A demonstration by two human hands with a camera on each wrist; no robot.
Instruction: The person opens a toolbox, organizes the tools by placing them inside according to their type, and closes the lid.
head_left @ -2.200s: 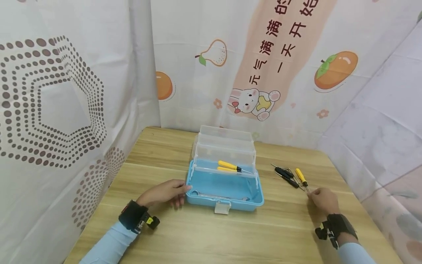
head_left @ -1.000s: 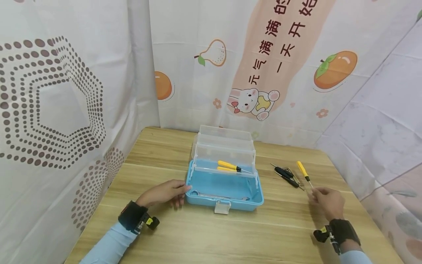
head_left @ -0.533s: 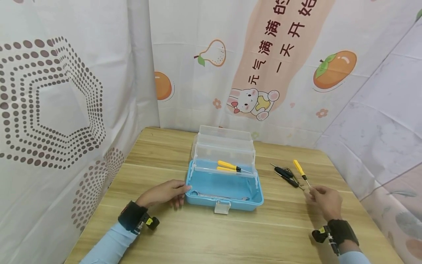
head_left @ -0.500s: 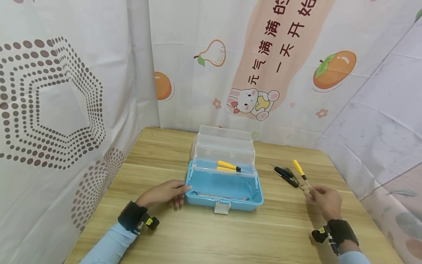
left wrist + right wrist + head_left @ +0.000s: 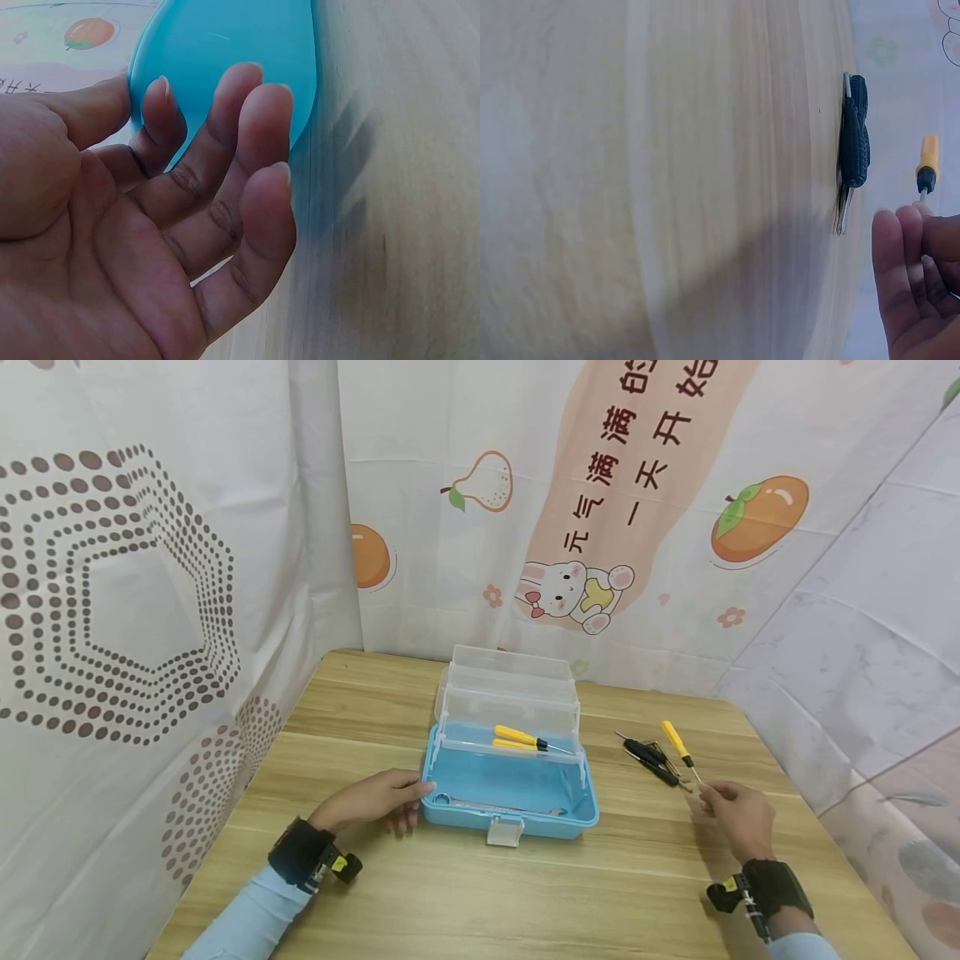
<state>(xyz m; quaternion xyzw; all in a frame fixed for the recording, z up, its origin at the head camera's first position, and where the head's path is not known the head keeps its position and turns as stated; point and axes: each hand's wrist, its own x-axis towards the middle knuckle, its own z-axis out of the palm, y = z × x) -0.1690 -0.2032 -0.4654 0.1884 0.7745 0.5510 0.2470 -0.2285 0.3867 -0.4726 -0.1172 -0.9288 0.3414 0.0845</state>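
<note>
My right hand [image 5: 738,817] pinches the thin metal shaft of a yellow-handled screwdriver [image 5: 675,740] between thumb and fingers. In the right wrist view the screwdriver's yellow handle [image 5: 928,152] points away from the fingertips, above the table. My left hand [image 5: 375,797] holds the left front corner of an open blue toolbox [image 5: 510,827]. Its thumb [image 5: 97,112] lies over the rim, with curled fingers [image 5: 264,124] at the outer wall. Inside the box a wrench [image 5: 495,807] lies along the front, and yellow screwdrivers [image 5: 519,735] rest in the clear tray behind.
Black-handled tools [image 5: 651,758] and bent metal keys lie together on the wooden table [image 5: 570,902], between the toolbox and my right hand. Clear tiered trays [image 5: 513,677] stand raised at the back of the box. A printed curtain [image 5: 420,577] hangs behind the table.
My right hand has raised the yellow screwdriver by its shaft, and over the last second has moved it slightly left. The left hand and toolbox have stayed still.
</note>
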